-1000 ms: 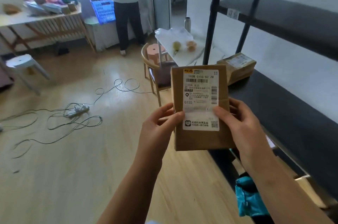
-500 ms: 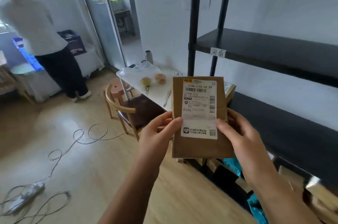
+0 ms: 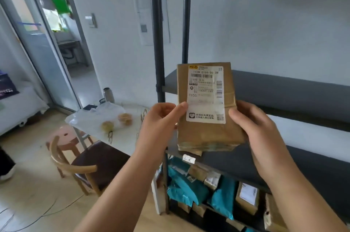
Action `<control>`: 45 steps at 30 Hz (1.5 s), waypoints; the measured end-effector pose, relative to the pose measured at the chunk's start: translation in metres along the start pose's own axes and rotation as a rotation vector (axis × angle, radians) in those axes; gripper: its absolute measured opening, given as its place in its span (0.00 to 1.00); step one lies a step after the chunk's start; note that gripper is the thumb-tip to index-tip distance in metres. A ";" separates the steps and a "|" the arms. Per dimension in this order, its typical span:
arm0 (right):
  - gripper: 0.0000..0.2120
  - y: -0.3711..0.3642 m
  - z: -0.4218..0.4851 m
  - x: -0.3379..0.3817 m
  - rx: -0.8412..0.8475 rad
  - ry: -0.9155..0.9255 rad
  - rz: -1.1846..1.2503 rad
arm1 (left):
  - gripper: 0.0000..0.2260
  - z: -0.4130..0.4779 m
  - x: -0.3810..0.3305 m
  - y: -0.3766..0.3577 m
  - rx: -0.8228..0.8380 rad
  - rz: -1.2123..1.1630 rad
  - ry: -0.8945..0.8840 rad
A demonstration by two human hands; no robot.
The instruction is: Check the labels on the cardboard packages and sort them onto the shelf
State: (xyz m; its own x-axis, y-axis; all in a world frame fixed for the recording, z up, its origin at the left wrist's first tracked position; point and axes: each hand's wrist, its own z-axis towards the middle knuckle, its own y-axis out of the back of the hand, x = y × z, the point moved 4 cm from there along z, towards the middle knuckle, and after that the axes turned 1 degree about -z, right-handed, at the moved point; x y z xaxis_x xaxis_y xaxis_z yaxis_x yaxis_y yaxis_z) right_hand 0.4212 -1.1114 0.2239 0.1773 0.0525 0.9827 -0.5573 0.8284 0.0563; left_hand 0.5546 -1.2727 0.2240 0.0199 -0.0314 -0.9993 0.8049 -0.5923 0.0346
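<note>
A brown cardboard package [image 3: 205, 133] with a white shipping label [image 3: 206, 95] faces me, held upright at chest height. My left hand [image 3: 161, 120] grips its left edge, thumb on the label's lower left corner. My right hand [image 3: 257, 127] holds its right edge. The package is in front of the black metal shelf [image 3: 284, 87], level with the middle board. The board below [image 3: 236, 163] carries a small handwritten tag [image 3: 188, 159]. The shelf's bottom level holds several teal mailers [image 3: 186, 186] and brown boxes [image 3: 247, 197].
The shelf's front post [image 3: 158, 42] stands just left of the package. A white side table [image 3: 130, 137] with buns and a plastic bag is to the left, with a wooden chair [image 3: 83, 167] and a pink stool [image 3: 64, 138] beside it. Cables [image 3: 24, 218] lie on the floor.
My view has swung right and up, away from the room and toward the shelf. The package stays in both hands and now sits higher, against the middle board.
</note>
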 end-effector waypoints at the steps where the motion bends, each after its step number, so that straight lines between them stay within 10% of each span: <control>1: 0.12 0.000 0.011 0.003 -0.012 0.021 -0.010 | 0.15 0.011 -0.006 -0.004 0.009 -0.009 -0.013; 13: 0.27 -0.028 0.142 0.039 -0.117 0.072 -0.095 | 0.15 0.151 -0.068 -0.035 0.220 0.037 -0.109; 31: 0.16 -0.059 0.211 0.008 -0.322 -0.167 -0.153 | 0.22 0.252 -0.042 -0.069 0.374 0.109 -0.011; 45: 0.25 -0.069 0.156 0.022 -0.495 -0.088 -0.437 | 0.29 0.219 -0.044 -0.047 0.208 0.483 -0.513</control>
